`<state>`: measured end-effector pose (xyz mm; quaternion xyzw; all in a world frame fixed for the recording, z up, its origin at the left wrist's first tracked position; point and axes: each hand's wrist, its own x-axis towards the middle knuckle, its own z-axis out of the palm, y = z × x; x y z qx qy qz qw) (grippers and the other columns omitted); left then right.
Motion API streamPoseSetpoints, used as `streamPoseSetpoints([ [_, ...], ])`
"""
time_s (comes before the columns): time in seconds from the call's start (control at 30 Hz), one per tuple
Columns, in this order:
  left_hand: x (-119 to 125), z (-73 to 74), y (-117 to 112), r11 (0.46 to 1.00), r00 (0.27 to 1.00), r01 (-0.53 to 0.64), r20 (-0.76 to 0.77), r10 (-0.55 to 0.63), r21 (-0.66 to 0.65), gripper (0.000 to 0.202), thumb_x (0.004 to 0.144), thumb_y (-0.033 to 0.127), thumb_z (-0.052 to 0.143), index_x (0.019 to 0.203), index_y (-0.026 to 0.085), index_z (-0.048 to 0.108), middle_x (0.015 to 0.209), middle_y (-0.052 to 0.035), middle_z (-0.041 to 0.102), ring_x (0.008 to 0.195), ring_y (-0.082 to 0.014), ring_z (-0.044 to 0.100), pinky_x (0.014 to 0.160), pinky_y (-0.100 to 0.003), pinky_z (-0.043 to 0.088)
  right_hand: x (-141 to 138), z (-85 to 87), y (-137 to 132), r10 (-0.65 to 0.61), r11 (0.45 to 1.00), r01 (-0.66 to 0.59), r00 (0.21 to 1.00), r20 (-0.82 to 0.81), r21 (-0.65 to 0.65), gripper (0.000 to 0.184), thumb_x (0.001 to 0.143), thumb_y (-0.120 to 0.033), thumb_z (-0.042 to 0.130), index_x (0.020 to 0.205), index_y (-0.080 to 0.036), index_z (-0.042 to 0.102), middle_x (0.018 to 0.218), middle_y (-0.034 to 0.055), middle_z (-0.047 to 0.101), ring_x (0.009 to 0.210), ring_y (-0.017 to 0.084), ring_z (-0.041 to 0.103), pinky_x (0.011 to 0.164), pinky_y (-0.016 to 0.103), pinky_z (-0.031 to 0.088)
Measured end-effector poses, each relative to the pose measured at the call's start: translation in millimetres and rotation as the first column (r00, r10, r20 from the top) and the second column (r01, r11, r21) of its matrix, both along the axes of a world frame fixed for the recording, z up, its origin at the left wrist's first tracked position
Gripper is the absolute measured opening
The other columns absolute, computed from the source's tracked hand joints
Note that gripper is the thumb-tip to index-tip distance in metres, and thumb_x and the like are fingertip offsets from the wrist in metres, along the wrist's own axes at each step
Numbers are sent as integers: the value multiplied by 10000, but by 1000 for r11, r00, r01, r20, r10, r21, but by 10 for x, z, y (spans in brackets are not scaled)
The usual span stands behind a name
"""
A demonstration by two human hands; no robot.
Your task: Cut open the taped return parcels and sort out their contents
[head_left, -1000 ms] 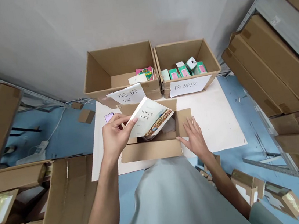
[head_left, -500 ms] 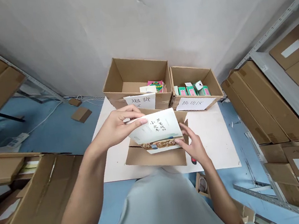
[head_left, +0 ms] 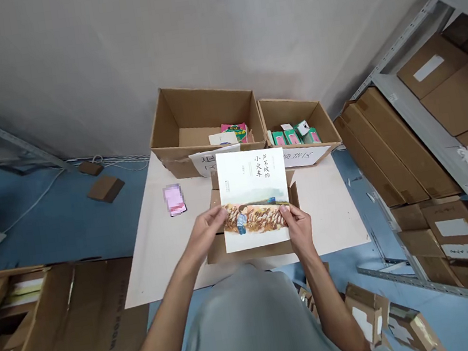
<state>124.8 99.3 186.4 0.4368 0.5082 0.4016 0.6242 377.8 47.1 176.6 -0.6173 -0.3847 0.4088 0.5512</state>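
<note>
A thin book (head_left: 253,190) with a white cover, Chinese title and a painted scene of a child is held upright between both hands, its cover facing me. My left hand (head_left: 207,230) pinches its left edge, thumb in front. On the lower right edge, my right hand (head_left: 298,225) is closed the same way. Behind and below the book stands an open cardboard box (head_left: 223,252), mostly hidden by it.
At the table's (head_left: 158,256) back stand a large carton (head_left: 205,95) holding books and a smaller carton (head_left: 326,122) with several green-pink packs. A blurred pink item (head_left: 175,200) lies left. Shelving (head_left: 437,135) with boxes fills the right; cartons (head_left: 64,333) stand lower left.
The book has turned from tilted to upright and faces me squarely. My left hand has moved from its top left corner down to the left edge. The pink item has come into sight.
</note>
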Motion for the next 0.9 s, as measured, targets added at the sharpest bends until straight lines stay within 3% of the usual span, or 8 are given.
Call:
streamPoseSetpoints([
  [0.13, 110, -72, -224, 994, 999, 13, 50, -8, -108, 833, 679, 853, 981, 1188, 198, 915, 1187, -143, 893, 1233, -435, 814, 1170, -573, 637, -46, -28, -8, -49, 999, 49, 999, 12, -14, 483, 914, -693, 818, 823, -222, 767, 772, 21, 717, 811, 238, 682, 742, 340, 605],
  [0.37, 52, -271, -166, 995, 993, -24, 110, 34, -93, 818, 658, 761, 1039, 1206, 168, 911, 1305, -136, 873, 1252, -371, 810, 1219, -514, 611, -109, -120, 42, -45, 998, 48, 995, 86, -35, 548, 960, -711, 776, 1013, -171, 850, 911, 79, 815, 929, 277, 761, 808, 369, 646],
  [0.53, 142, -319, -95, 998, 995, -55, 82, 57, -29, 804, 645, 785, 1018, 1114, 140, 908, 1198, -142, 890, 1150, -367, 833, 1099, -494, 677, -191, -90, 169, -140, 989, 109, 891, 432, 97, 557, 989, -647, 774, 1305, -197, 860, 1424, 189, 806, 1319, 345, 758, 1125, 502, 652],
  [0.63, 285, -260, -117, 993, 997, -63, 44, 59, 104, 655, 807, 725, 931, 1093, 137, 899, 1160, -132, 894, 1118, -348, 846, 1024, -447, 703, -400, 42, 182, 17, 995, -59, 895, 445, 79, 550, 1055, -621, 724, 1436, -239, 827, 1533, 156, 769, 1376, 327, 753, 1142, 474, 665],
  [0.7, 387, -211, -181, 976, 999, -46, -4, 48, 212, 513, 947, 620, 826, 1145, 153, 901, 1192, -124, 894, 1120, -329, 855, 997, -424, 712, -575, 133, 183, 119, 988, -148, 907, 403, 42, 631, 1009, -644, 790, 1503, -251, 790, 1527, 135, 773, 1397, 331, 747, 1095, 443, 694],
  [0.77, 464, -165, -267, 939, 995, 8, -94, 26, 345, 405, 1017, 467, 748, 1279, 192, 888, 1325, -113, 871, 1224, -322, 842, 1075, -435, 699, -708, 202, 203, 132, 989, -145, 912, 388, 3, 666, 953, -665, 848, 1469, -246, 797, 1383, 121, 834, 1310, 339, 781, 1056, 451, 705],
  [0.83, 490, -126, -336, 881, 980, 99, -198, -6, 463, 475, 1015, 356, 736, 1467, 238, 819, 1515, -94, 792, 1399, -314, 778, 1203, -447, 645, -745, 243, 248, 63, 998, -63, 933, 353, -11, 581, 967, -689, 817, 1306, -218, 843, 1158, 104, 878, 1117, 329, 824, 1014, 472, 705],
  [0.9, 446, -98, -351, 831, 961, 199, -271, -61, 519, 604, 1011, 345, 761, 1609, 264, 721, 1651, -79, 697, 1527, -299, 693, 1294, -442, 581, -672, 268, 303, -10, 1000, 8, 968, 249, 13, 548, 1002, -709, 762, 1167, -195, 856, 1100, 109, 888, 1064, 326, 831, 1030, 488, 692],
])
